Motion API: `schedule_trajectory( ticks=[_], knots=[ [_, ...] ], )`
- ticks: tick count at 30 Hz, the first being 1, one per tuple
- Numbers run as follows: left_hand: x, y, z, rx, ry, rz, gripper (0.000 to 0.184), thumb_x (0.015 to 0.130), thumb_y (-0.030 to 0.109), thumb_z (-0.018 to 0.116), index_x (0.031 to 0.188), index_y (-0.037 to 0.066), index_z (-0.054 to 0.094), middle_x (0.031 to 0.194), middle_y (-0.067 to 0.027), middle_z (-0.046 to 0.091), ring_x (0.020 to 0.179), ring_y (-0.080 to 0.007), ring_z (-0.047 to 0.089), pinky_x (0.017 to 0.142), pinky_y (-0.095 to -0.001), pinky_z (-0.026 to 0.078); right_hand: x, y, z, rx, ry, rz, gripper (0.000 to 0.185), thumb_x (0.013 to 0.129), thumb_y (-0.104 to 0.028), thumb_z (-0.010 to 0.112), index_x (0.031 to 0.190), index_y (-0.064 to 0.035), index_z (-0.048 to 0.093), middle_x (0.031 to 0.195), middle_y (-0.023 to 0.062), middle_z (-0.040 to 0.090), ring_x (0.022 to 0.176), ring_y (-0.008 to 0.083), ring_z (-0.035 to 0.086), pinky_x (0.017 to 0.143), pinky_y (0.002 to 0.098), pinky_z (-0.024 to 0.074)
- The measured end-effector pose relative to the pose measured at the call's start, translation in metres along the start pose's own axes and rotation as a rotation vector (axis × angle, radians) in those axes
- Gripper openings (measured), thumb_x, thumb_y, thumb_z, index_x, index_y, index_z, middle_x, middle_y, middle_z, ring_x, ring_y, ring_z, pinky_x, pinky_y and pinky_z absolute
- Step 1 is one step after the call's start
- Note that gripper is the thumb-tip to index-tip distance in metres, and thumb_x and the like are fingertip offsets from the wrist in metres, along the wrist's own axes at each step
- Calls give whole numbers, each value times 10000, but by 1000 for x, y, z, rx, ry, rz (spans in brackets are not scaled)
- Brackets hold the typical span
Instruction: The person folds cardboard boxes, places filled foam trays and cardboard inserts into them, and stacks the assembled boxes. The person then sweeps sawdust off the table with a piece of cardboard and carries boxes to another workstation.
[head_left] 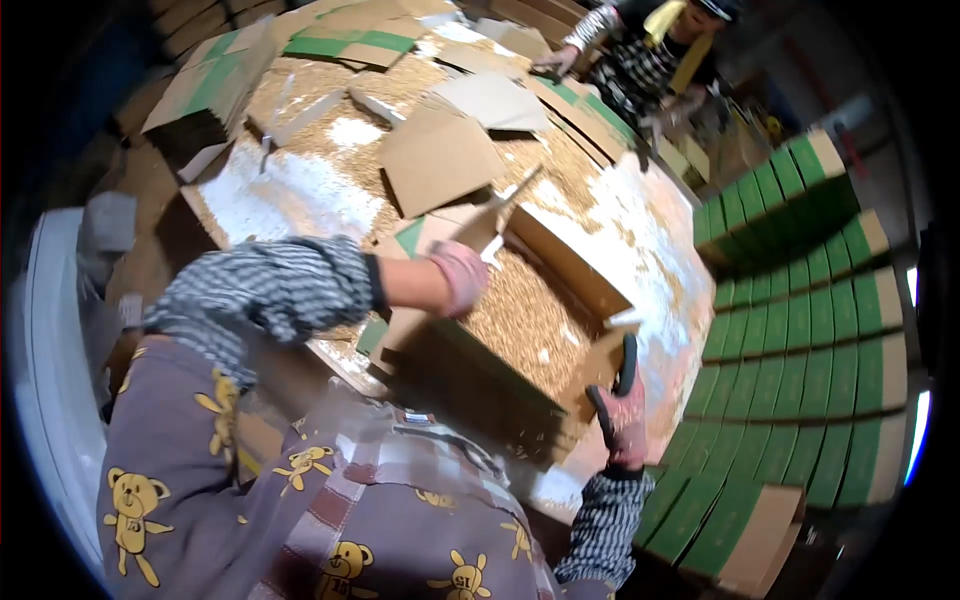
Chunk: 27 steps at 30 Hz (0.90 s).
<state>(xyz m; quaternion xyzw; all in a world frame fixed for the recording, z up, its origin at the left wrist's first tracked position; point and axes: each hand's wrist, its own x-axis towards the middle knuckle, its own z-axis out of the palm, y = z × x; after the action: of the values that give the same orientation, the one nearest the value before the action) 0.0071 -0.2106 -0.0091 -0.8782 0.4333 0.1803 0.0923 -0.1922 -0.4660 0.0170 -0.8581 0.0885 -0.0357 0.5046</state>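
In the head view, an open cardboard box point(575, 262) is seen near the centre of the table point(665, 255), filled with loose tan bits point(530, 315). The gloved left hand point(462, 278) is placed at the box's 10 o'clock edge, beside the filling; whether its fingers are closed on anything cannot be told. At the 4 o'clock end, the right hand point(622, 408) is set against the cardboard with its dark fingertips spread apart — so the box may be only loosely steadied there. If it were pushed harder from 10 o'clock, it could be slid or tipped, and bits could be spilled over the low edge towards 6 o'clock. The walls look thin, and might be bowed outward by the load. Towards 11 o'clock, a cardboard sheet point(442, 160) is left lying close by; it could be knocked by the left forearm. At 1 o'clock, another person point(655, 75) is seen across the table, and at 3 o'clock green cartons point(800, 365) are stacked in rows — these could be jarred if the box were shoved that way
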Motion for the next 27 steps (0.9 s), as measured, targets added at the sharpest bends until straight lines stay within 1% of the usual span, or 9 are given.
schedule_trajectory(
  ticks=[6,8,10,13,14,15,18,24,27],
  knots=[
    [25,18,-28,-202,102,419,241,788,209,659,1020,150,689,856,-52,672,838,-220,653,691,-372,528,37,22,29,-751,173,116,736,725,-15,629,1414,-78,377,1279,253,472,1184,394,470,1018,402,386],
    [38,-25,-30,-559,983,449,342,803,229,644,1133,142,630,920,-73,642,844,-255,626,724,-377,517,43,23,24,-373,198,183,696,727,55,600,1387,-75,422,1296,188,493,1193,338,483,1009,384,393],
    [80,-124,-11,-480,1230,36,490,802,327,653,1237,130,542,1002,-132,608,831,-293,597,765,-383,505,39,17,31,-25,209,314,655,730,96,563,1358,-67,468,1285,154,515,1201,286,481,1015,347,378],
    [104,-246,53,-500,396,-896,999,582,597,749,1374,99,402,1370,-201,415,1216,-321,458,969,-426,436,31,6,44,-196,278,212,612,723,68,533,1326,-34,506,1286,120,548,1218,251,490,1038,328,358],
    [143,-298,154,-587,699,-643,998,563,578,775,1361,90,428,1345,-203,464,1215,-342,478,982,-405,436,31,0,46,-264,285,248,599,721,61,517,1314,-22,514,1291,125,552,1232,252,482,1054,334,343],
    [149,-315,189,-820,481,-744,896,609,555,762,1337,116,477,1259,-227,551,1132,-360,557,969,-386,453,33,2,41,-274,298,258,596,718,59,511,1309,-14,516,1303,131,547,1241,252,478,1062,337,334],
    [67,-280,122,-1297,551,-860,654,693,351,774,1257,93,565,1159,-169,633,1039,-283,629,915,-353,488,30,1,47,-182,321,244,573,731,36,492,1302,6,516,1321,140,543,1253,246,475,1067,337,328],
    [-15,-167,5,-922,1276,-463,365,786,20,632,1147,70,634,1028,-108,676,950,-246,650,860,-343,501,34,8,43,-182,316,181,533,831,-73,483,1360,-11,470,1317,125,551,1233,226,489,1052,316,339],
    [-30,-58,-39,-260,991,445,174,754,141,662,928,155,664,1043,-93,613,935,-282,606,772,-365,505,29,21,47,104,422,192,513,890,-150,487,1386,-27,444,1349,115,527,1248,215,472,1050,314,334]
  ],
)
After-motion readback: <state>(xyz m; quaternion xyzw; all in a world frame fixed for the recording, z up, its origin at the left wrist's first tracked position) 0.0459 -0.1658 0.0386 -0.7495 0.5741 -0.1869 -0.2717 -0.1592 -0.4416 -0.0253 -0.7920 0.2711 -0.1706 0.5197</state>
